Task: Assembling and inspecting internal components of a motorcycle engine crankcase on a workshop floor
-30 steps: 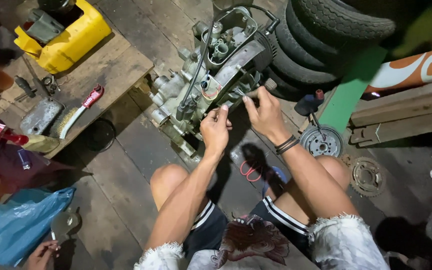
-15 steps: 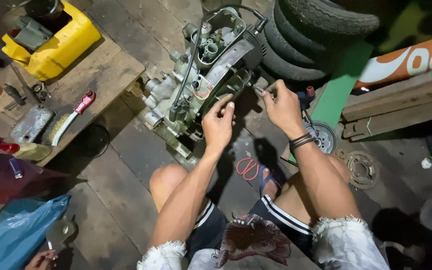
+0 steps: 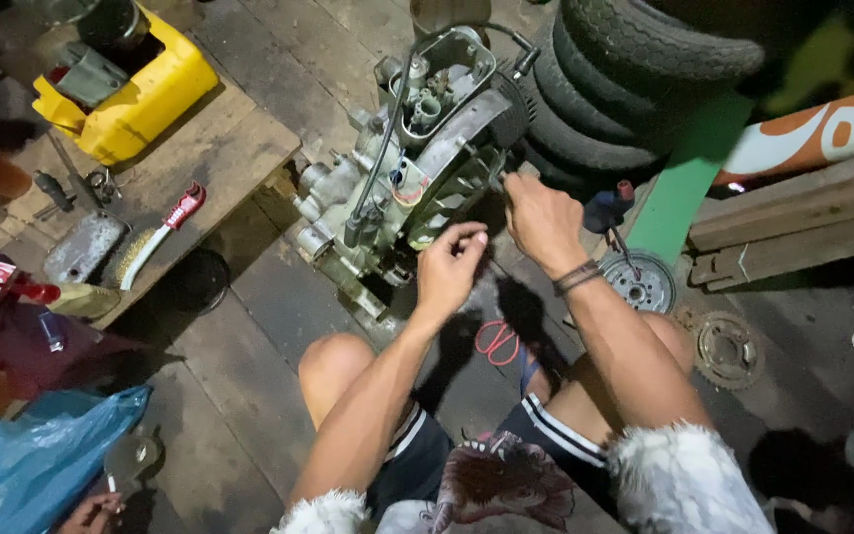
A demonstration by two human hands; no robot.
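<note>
**Both hands at the engine on the floor**

The engine (image 3: 402,188) sits on the plank floor (image 3: 249,326), tilted, just beyond the person's knees. The left hand (image 3: 450,265) hovers with fingers curled, holding nothing visible; the right hand (image 3: 538,218) pinches a small part at the engine's right edge. Stacked tyres (image 3: 635,79) stand right. Far left, a yellow can (image 3: 135,104), cut open, holds a grey part.

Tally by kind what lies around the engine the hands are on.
Engine under left hand and right hand: 1
Stacked tyres: about 4
Yellow canister: 1
Sprockets: 2
Red-handled wire brush: 1
Blue plastic bag: 1
Total: about 10
</note>
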